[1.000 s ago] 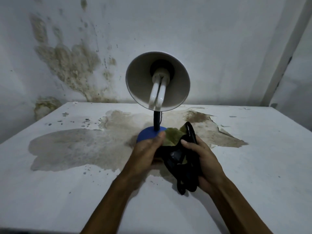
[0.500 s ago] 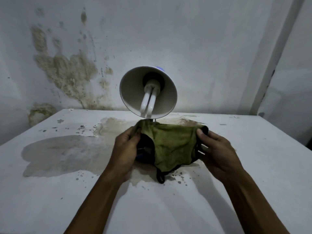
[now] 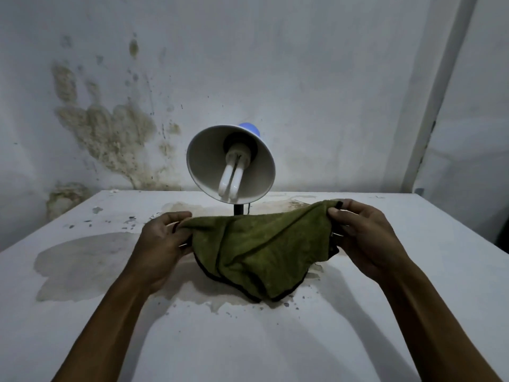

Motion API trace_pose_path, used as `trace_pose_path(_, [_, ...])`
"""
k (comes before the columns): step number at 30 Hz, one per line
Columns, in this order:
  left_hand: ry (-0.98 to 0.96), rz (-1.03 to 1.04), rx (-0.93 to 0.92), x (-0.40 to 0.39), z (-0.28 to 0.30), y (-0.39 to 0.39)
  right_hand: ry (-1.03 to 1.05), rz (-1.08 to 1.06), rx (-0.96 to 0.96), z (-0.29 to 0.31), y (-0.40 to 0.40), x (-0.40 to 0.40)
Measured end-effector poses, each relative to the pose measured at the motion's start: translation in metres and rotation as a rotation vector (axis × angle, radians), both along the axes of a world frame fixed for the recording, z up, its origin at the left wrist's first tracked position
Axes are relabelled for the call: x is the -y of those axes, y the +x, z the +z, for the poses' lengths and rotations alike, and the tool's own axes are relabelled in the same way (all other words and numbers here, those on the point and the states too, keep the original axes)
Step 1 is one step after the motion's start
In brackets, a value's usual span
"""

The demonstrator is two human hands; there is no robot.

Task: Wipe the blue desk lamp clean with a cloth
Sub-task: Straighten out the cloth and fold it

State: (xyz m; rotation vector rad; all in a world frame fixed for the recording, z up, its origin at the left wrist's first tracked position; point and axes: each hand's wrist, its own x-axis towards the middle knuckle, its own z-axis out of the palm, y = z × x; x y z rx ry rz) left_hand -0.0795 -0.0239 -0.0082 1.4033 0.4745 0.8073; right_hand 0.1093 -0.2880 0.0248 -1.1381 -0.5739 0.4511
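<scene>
Between pinching left hand [image 3: 162,238] and right hand [image 3: 360,238]: cloth [image 3: 261,252] spread; next, probably onto lamp [image 3: 230,164] just beyond fingertips.

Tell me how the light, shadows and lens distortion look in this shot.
Head view: dim, flat, cool light; the lamp is unlit. Soft shadows of the arms fall on the table below them. The wide lens bows the table's edges and the wall post. The cloth, held by the left hand and right hand, stays sharp.
</scene>
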Motion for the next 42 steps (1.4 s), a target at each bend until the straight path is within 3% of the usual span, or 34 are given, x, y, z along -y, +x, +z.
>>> trace_pose_path(2, [0.236, 0.168, -0.124, -0.005, -0.002, -0.005, 0.003, -0.004, 0.043, -0.003, -0.002, 0.003])
trace_pose_path(4, [0.262, 0.291, -0.13, -0.006, -0.005, -0.007, -0.014, -0.02, 0.089, -0.006, -0.005, 0.004])
trace_pose_path(8, [-0.138, 0.138, -0.03, -0.009, 0.0, -0.011, -0.142, -0.009, 0.211, -0.013, -0.008, 0.003])
trace_pose_path(12, [-0.246, 0.074, 0.01, -0.011, 0.008, -0.011, -0.226, 0.02, 0.32, -0.015, -0.009, -0.002])
trace_pose_path(16, [-0.242, 0.124, -0.101, -0.009, 0.015, -0.01, 0.031, 0.104, -0.035, -0.011, -0.012, -0.004])
trace_pose_path(19, [-0.419, 0.05, -0.14, -0.01, 0.023, -0.011, 0.165, 0.168, -0.322, -0.014, -0.016, -0.007])
trace_pose_path(22, [-0.637, -0.138, -0.058, -0.007, 0.034, -0.016, -0.035, 0.053, -0.206, -0.021, -0.017, -0.01])
trace_pose_path(26, [-0.527, -0.13, -0.096, -0.002, 0.036, -0.013, -0.23, -0.156, 0.098, -0.024, -0.016, -0.009])
trace_pose_path(29, [-0.486, 0.022, -0.033, -0.003, 0.033, -0.01, -0.177, -0.195, 0.08, -0.019, -0.011, -0.004])
trace_pose_path(35, [-0.303, 0.068, -0.132, -0.01, 0.036, -0.012, -0.409, -0.195, 0.22, -0.007, -0.006, 0.008])
trace_pose_path(37, [-0.231, -0.034, -0.199, -0.011, 0.041, -0.013, -0.313, -0.123, 0.147, -0.004, -0.007, 0.012])
trace_pose_path(42, [0.079, -0.36, -0.633, -0.017, 0.058, -0.014, 0.076, -0.009, -0.162, -0.003, -0.008, 0.017])
